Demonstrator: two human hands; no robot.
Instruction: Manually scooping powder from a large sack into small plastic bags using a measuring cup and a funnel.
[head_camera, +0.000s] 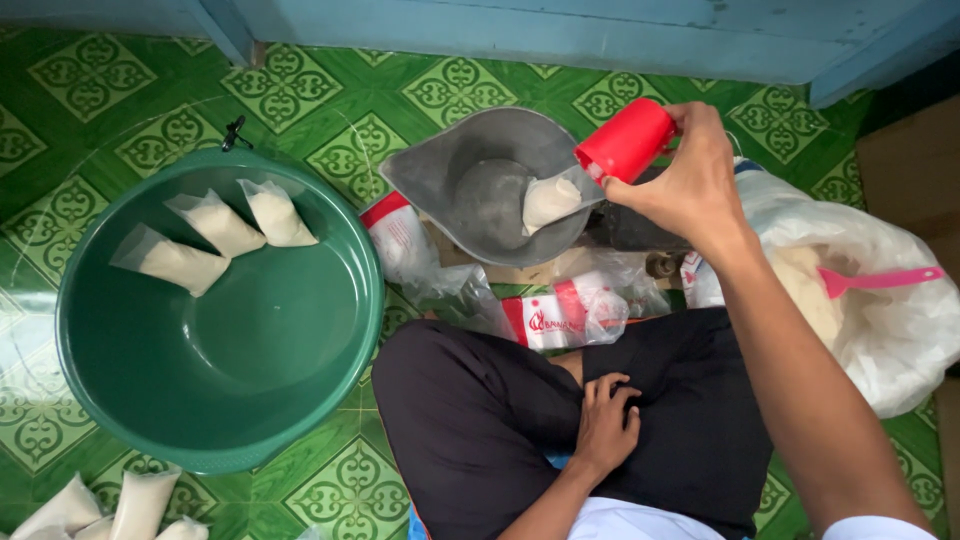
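My right hand (690, 180) holds a red plastic cup (625, 140), tipped on its side with its mouth at the open top of a small clear bag of white grains (552, 198). That bag lies in the grey metal scale pan (450, 170). My left hand (605, 420) rests on my lap with curled fingers, holding nothing. A big green plastic basin (220, 400) on the left holds three filled small bags (215, 232).
A large white sack of white grains (880, 330) with a pink scoop (880, 280) sits at the right. Red-and-white plastic packets (560, 315) lie in front of my crossed legs. More filled bags (110, 510) lie bottom left. A blue wall base (560, 35) runs along the top.
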